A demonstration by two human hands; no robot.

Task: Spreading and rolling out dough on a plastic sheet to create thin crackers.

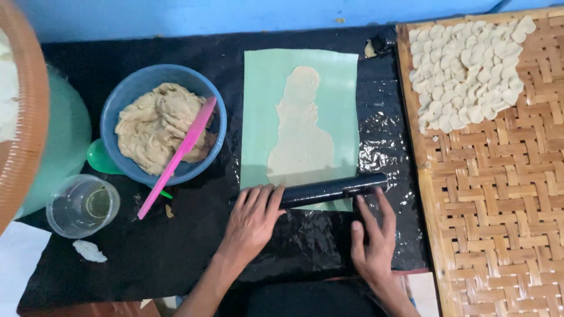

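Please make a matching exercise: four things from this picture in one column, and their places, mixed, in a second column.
Things:
1. black cylindrical rolling pin
2. pink plastic spatula
3. small pale cut dough pieces
4. clear plastic cup

Places:
A. on the woven bamboo tray
B. leaning on the blue round bowl of dough
C. under both hands, on the green sheet
D. in front of the blue bowl, at the left

Pairs: 1-C, 2-B, 3-A, 4-D

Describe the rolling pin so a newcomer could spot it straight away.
Start at the pale green sheet in the middle of the black work surface. Across its near edge lies the rolling pin, under the left hand and right hand. It is the only dark, glossy cylinder there.
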